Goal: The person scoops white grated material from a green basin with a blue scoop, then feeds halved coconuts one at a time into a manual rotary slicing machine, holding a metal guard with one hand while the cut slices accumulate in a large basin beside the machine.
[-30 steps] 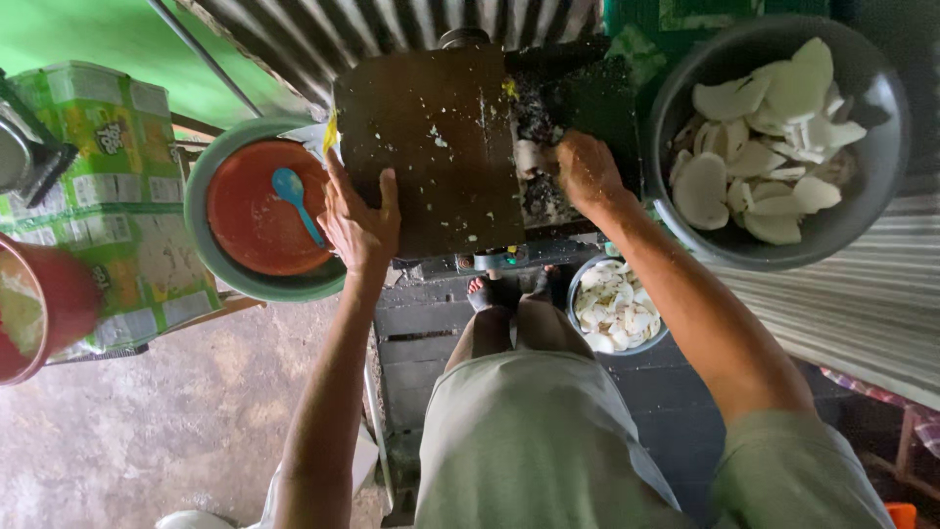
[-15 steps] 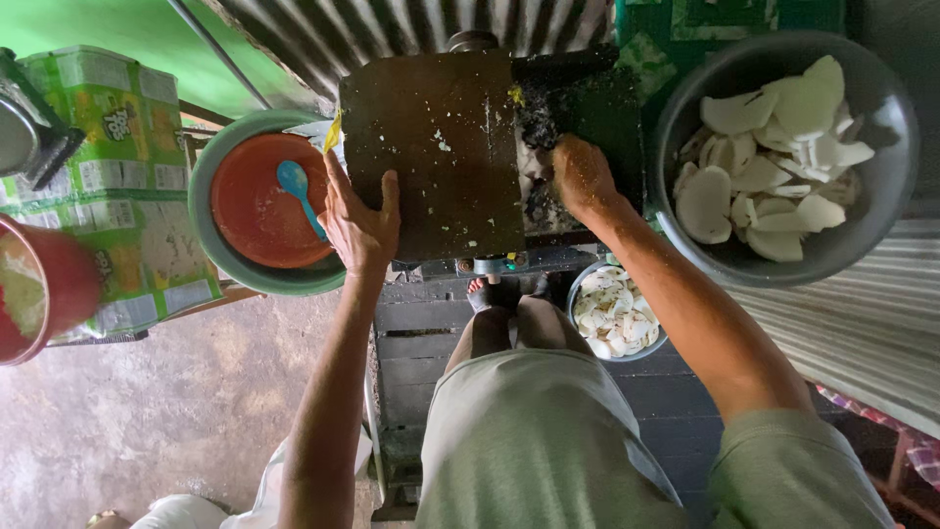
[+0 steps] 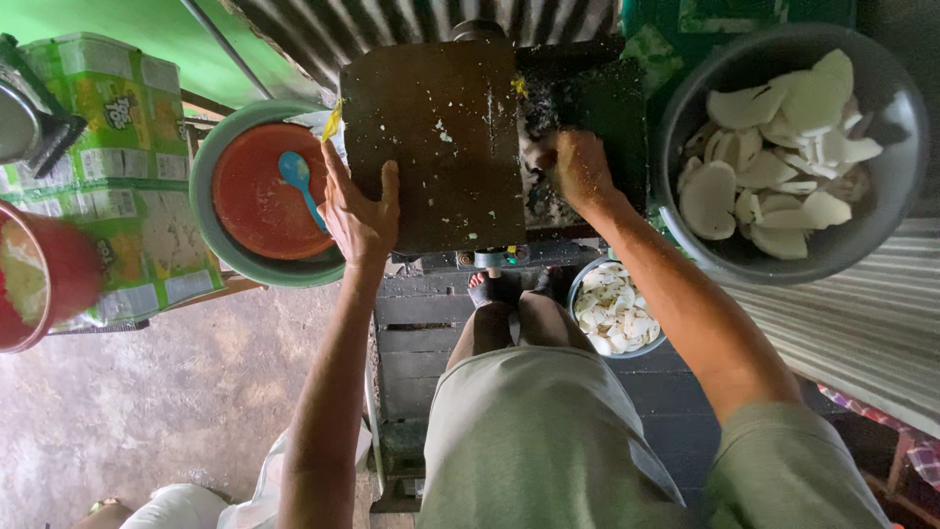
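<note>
A dark brown board (image 3: 441, 137), flecked with white bits, lies on top of a dark machine (image 3: 587, 108) in front of me. My left hand (image 3: 357, 211) rests on the board's left edge, fingers spread and thumb on top. My right hand (image 3: 578, 171) presses down on the dark surface just right of the board; what is under its fingers is hidden. A large grey bowl (image 3: 881, 225) at the right holds several flat white slices (image 3: 783, 127). Below the machine a small bowl (image 3: 612, 309) holds smaller white pieces.
At the left a green bowl (image 3: 211, 211) holds an orange bowl (image 3: 255, 196) with a blue spoon (image 3: 299, 181). Green cartons (image 3: 117, 167) and a red bucket (image 3: 69, 274) stand farther left. Corrugated metal sheet (image 3: 842, 333) lies at the right. My feet (image 3: 490, 289) rest on dark planks.
Both hands stay on the board and machine; the right hand has shifted slightly. The view has drifted a little.
</note>
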